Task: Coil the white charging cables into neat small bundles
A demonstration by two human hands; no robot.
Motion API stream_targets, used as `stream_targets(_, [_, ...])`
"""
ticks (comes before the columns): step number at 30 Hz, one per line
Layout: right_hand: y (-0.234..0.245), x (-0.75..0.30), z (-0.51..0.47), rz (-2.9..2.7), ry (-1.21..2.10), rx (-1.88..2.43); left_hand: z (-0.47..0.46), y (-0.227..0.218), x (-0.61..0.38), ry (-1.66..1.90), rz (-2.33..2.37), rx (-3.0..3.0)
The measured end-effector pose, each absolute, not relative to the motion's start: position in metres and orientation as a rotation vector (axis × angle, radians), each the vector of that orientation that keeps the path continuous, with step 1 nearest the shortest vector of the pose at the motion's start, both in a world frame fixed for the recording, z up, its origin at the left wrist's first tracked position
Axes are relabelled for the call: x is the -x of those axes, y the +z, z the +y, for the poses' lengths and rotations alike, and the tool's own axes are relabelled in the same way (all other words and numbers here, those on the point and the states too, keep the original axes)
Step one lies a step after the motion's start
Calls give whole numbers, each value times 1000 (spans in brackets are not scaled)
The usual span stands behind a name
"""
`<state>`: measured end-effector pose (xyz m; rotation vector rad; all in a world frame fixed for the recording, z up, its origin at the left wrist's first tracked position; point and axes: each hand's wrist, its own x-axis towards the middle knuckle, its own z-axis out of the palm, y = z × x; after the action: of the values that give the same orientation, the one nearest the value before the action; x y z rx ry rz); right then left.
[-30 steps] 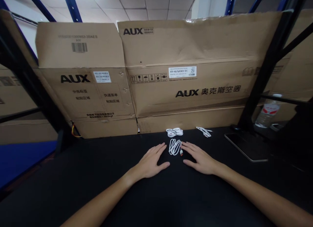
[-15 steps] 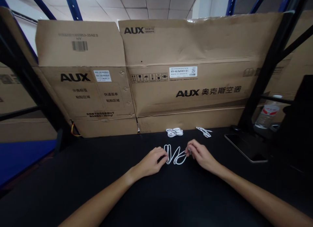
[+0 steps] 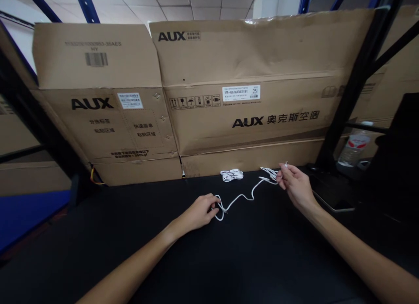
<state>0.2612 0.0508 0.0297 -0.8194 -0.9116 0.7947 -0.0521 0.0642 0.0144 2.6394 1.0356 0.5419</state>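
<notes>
We take this for a workshop or storeroom workbench, and we read that chiefly from the cardboard wall (image 3: 203, 133). On it we see bold AUX lettering, a row of handling symbols (image 3: 195, 101) and a white label (image 3: 241, 93), as on shipping cartons. Above and behind the cardboard wall we make out blue posts (image 3: 87, 5) with punched holes, like warehouse racking, under a panelled ceiling (image 3: 173, 13). Black metal uprights (image 3: 356, 85) flank the cardboard wall, and before it we have a black worktop (image 3: 196, 264).
</notes>
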Motion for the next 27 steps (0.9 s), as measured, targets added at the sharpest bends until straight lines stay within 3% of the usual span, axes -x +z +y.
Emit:
stream_targets(7, [46,-286,50,-780,494,754,65,18,55,515,1013,-2586])
stream_targets(11, [51,-307,52,-782,417,813,63,20,52,738,1082,-2543])
stream_targets(16, [36,-290,56,-1045,599,960,63,22,47,1017,1201,-2435])
stream_targets(22, [4,-233,47,-1517,893,1007,59,16,47,874,1215,-2381])
stream_targets(27, [-8,-221,43,-1636,921,1034,58,13,50,803,1219,-2495])
